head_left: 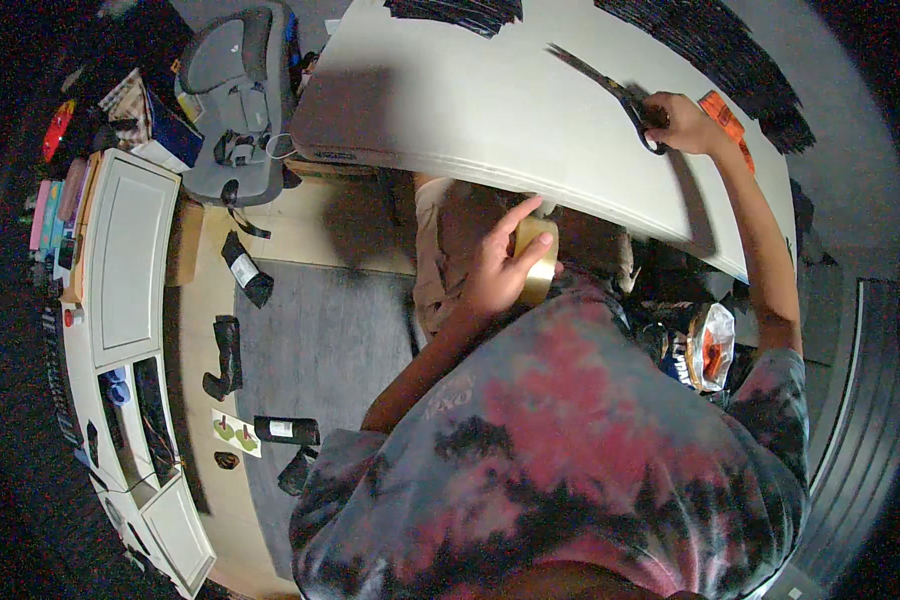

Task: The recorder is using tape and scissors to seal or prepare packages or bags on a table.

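My left hand (497, 265) is closed round a roll of clear, yellowish packing tape (542, 262), held low in front of my body by the near edge of the white table (450, 100). Its index finger stretches along the top of the roll toward the table edge. Over the right part of the table, my right hand (682, 125) grips a pair of black-handled scissors (625, 95) by the handles. The blades point to the far left and look slightly parted. Just right of that hand lies an orange item (722, 115), partly hidden by the wrist.
Black flat pieces lie in a stack (455, 10) at the far edge and in a long row (730, 50) at the far right. A grey child seat (235, 120) and a white cabinet (130, 250) stand left. Black wrapped bundles (288, 430) lie on the floor; an open bag (705, 345) sits right.
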A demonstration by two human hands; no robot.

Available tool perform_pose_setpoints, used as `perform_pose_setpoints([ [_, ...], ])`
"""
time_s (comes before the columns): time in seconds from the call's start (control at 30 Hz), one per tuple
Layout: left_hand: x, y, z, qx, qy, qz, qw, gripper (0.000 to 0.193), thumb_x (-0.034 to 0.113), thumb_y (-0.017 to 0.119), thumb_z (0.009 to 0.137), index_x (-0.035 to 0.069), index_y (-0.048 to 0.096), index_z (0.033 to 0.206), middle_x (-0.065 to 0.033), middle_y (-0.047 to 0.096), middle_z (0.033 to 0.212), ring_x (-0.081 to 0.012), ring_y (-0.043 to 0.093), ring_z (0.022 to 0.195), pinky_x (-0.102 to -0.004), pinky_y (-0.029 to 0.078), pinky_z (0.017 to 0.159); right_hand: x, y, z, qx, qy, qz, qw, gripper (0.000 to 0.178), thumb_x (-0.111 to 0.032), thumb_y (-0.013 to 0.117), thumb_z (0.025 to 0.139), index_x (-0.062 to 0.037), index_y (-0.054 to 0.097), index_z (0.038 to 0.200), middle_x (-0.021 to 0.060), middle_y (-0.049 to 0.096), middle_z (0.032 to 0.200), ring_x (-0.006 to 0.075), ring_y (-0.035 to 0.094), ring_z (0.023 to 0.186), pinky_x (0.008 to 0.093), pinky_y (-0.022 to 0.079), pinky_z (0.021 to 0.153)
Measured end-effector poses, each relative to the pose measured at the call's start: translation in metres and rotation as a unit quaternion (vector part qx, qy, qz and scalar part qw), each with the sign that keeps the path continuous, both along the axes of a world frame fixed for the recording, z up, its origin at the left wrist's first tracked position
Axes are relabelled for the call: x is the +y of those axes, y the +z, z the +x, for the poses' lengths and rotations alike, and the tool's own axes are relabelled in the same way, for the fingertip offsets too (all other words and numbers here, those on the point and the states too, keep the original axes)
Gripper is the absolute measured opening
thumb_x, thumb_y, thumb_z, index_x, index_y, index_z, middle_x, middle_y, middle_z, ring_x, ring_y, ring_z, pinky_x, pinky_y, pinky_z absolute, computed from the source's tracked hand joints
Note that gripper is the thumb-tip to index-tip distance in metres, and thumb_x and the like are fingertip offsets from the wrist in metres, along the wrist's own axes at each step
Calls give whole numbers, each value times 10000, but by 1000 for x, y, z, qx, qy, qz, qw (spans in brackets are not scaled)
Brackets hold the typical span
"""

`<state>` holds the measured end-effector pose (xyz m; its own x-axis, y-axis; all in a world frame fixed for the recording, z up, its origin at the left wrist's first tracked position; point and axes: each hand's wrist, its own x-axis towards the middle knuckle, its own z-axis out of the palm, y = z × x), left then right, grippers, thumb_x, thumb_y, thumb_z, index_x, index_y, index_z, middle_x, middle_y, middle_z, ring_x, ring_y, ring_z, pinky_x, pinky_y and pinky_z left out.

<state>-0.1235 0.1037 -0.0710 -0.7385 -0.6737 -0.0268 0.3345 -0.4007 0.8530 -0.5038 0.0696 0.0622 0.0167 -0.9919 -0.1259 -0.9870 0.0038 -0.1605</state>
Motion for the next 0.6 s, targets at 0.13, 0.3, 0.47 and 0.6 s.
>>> perform_pose_setpoints([
  [0.13,0,-2,-3,8,0,-5,1000,500,133,603,1001,66,431,1466,-104,651,1021,-227,726,808,-313,571,723,22,3,-18,-92,-77,137,983,259,-86,674,769,19,609,997,131,645,877,223,619,791,378,501,728],
  [0.3,2,-6,-2,-1,11,20,1000,506,104,637,978,64,448,1446,-79,646,986,-181,699,762,-308,570,678,74,15,8,-414,-126,139,891,201,-92,676,786,-44,626,974,24,654,939,130,593,829,288,488,731],
  [0.47,3,2,-2,19,16,54,998,542,100,626,983,79,407,1478,-79,636,977,-197,703,750,-323,574,668,126,2,22,-432,-127,152,880,381,-333,813,780,-67,615,969,-14,603,814,74,541,728,229,406,643],
  [0.6,0,4,-1,8,5,63,998,557,100,622,985,79,388,1491,-88,635,969,-206,705,742,-330,576,663,164,-4,41,-633,-112,146,752,1003,-744,795,627,17,527,1223,107,639,1094,129,552,795,254,430,650],
])
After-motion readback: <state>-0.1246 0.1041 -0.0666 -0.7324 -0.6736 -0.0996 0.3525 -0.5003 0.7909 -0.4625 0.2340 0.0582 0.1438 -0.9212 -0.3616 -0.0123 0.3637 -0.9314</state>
